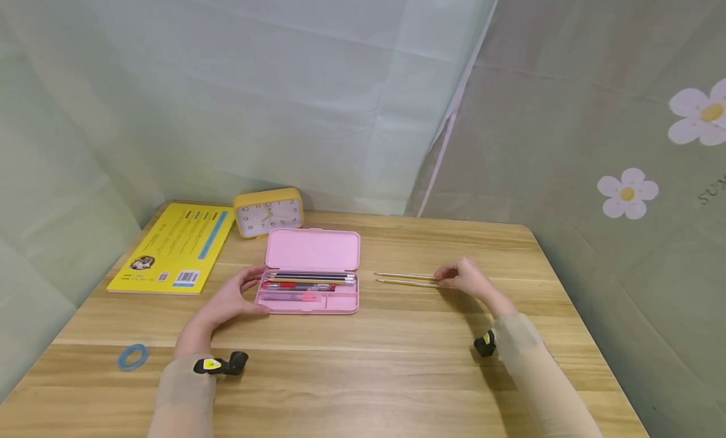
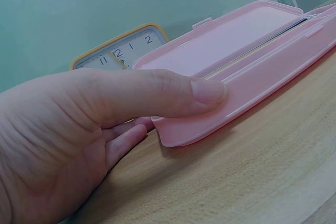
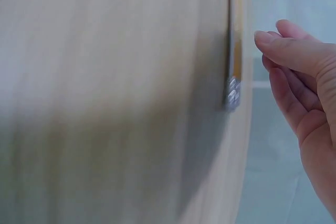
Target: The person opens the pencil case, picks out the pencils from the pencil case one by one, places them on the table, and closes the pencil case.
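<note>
A pink pencil case (image 1: 314, 249) lies with its lid raised, holding several pencils (image 1: 312, 278), red and grey pens, and a clear pen with pink parts. My left hand (image 1: 229, 297) grips its left end. In the left wrist view the thumb (image 2: 173, 94) lies over the front corner of the case (image 2: 252, 98), with other fingers round the end. Two pencils (image 1: 405, 276) lie side by side on the table, right of the case. My right hand (image 1: 462, 277) hovers by their right ends. In the right wrist view its fingers (image 3: 289, 51) are loosely bent, apart from the pencils (image 3: 233, 85).
A yellow alarm clock (image 1: 269, 212) stands behind the case. At the left lies a yellow book (image 1: 176, 246), and nearer the front a blue ring (image 1: 133, 357). Curtains (image 1: 340, 97) hang along the wooden table's (image 1: 368, 375) back and sides.
</note>
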`<state>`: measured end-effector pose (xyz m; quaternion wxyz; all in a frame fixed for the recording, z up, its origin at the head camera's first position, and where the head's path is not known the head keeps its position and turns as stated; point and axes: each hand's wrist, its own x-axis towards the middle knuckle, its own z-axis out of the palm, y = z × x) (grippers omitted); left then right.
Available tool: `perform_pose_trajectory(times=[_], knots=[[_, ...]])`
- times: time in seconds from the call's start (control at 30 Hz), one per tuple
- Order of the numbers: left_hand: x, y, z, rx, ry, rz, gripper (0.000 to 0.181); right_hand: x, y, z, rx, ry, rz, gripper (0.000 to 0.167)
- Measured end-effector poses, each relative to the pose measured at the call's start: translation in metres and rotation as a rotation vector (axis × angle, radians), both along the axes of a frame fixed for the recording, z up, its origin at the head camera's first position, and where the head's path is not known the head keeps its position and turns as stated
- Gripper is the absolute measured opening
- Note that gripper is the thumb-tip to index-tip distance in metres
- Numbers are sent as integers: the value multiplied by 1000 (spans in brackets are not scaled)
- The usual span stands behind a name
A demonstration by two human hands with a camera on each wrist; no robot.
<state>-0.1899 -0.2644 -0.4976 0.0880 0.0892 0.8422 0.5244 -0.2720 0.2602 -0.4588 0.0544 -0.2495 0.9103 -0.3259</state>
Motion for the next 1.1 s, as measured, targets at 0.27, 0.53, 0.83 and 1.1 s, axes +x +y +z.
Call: perform_pose_trajectory(times=[0.27,0.53,0.83,1.1], knots=[[0,0,0,8,-2,0,102,-5,-36,25,3,63,27,11],[1,0,1,18,-7,-2,102,-15,-91,47,-62,72,114,14],[1,1,3,12,-6,-2,102,-21,-151,53,-113,114,216,17],[1,0,3,6,-6,-1,102,-16,-186,37,-105,50,191,17]])
